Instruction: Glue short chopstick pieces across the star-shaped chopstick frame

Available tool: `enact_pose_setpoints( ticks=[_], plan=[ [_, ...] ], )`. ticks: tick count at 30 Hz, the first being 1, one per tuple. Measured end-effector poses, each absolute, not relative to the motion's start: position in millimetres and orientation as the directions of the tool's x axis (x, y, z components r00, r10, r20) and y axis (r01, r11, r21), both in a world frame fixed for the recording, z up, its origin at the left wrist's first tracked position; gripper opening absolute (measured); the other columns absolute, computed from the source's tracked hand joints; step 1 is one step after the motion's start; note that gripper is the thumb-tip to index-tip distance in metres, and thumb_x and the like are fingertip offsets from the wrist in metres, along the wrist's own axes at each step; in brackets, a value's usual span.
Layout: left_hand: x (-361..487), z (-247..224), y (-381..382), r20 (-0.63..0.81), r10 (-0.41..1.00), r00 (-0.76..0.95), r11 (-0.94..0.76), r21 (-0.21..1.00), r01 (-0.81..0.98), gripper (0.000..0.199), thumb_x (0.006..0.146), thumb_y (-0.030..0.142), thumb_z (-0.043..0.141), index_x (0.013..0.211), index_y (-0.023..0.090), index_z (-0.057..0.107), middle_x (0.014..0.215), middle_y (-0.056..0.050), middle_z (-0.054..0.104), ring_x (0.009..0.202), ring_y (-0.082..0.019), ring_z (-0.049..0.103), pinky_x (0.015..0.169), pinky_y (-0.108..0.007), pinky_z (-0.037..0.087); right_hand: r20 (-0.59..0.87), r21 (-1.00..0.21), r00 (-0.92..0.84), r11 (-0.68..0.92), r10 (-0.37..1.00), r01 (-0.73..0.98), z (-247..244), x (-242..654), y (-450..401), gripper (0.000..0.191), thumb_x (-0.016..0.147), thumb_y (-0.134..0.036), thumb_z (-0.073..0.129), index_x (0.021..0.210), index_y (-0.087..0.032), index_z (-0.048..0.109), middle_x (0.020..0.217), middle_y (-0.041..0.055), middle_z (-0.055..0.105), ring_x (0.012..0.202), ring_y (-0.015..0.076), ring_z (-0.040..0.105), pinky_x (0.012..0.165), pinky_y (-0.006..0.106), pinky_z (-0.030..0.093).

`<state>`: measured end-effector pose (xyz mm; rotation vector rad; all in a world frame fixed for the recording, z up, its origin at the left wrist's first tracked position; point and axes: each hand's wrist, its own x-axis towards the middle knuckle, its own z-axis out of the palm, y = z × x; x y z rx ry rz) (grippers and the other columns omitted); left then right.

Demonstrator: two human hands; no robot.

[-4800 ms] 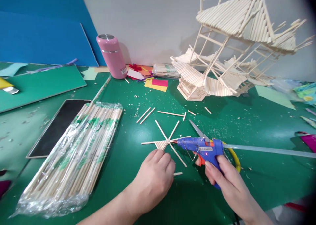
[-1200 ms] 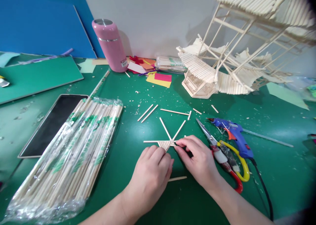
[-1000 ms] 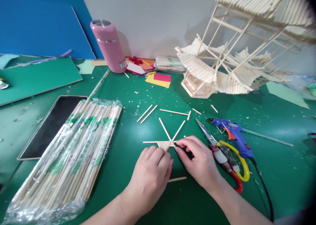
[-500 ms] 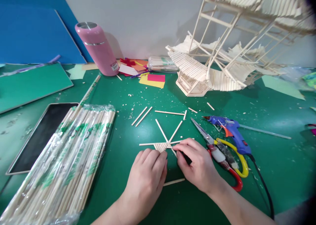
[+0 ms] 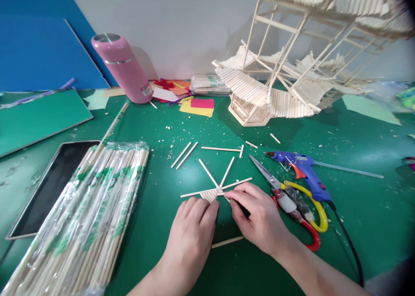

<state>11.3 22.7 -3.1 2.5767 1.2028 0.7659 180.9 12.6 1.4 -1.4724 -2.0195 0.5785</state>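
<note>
A star-shaped frame of thin wooden sticks (image 5: 226, 173) lies on the green table, with short slats (image 5: 209, 195) side by side filling one wedge. My left hand (image 5: 191, 233) is closed, its fingertips gripping the frame's near edge just below those slats. From the other side, my right hand (image 5: 259, 216) pinches at the frame's centre, where the end of a short stick (image 5: 221, 194) shows by the fingertips. The fingers hide part of the frame's near spokes. Just beyond the frame lie several loose cut sticks (image 5: 187, 156).
Scissors (image 5: 275, 183) and a blue glue gun (image 5: 301, 166) with its cable lie at right. Plastic-wrapped chopsticks (image 5: 97, 201) partly cover a black tablet-like slab (image 5: 55, 183) at left. Behind stand a pink flask (image 5: 125, 71) and a large stick-built model (image 5: 275, 88). Coloured paper (image 5: 197, 110) lies between.
The view has shifted slightly. The star frame has turned a little, its right spoke now tilting upward. Both hands stay on it in nearly the same grip.
</note>
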Motion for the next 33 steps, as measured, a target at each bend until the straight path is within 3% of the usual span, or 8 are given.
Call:
enact_pose_setpoints(
  ticks=[25, 33],
  plan=[
    [8.9, -8.1, 21.6, 0.372, 0.740, 0.560, -0.672, 0.412, 0.615, 0.023, 0.086, 0.010, 0.038, 0.105, 0.010, 0.051, 0.080, -0.008, 0.057, 0.070, -0.019, 0.048, 0.062, -0.035, 0.043, 0.176, -0.625, -0.255, 0.308, 0.951, 0.717, -0.7, 182.5, 12.5, 0.027, 0.081, -0.010, 0.045, 0.103, -0.019, 0.059, 0.084, 0.0043, 0.054, 0.077, 0.0159, 0.051, 0.067, 0.029, 0.042],
    [8.9, -6.1, 22.7, 0.341, 0.742, 0.577, -0.670, 0.377, 0.639, 0.029, 0.083, 0.007, 0.039, 0.111, 0.010, 0.047, 0.081, -0.008, 0.056, 0.071, -0.019, 0.048, 0.064, -0.035, 0.043, 0.185, -0.690, -0.209, 0.278, 0.960, 0.668, 2.1, 182.3, 14.8, 0.021, 0.082, -0.011, 0.045, 0.097, -0.016, 0.058, 0.085, 0.0055, 0.055, 0.081, 0.0159, 0.051, 0.072, 0.030, 0.042]
  ],
)
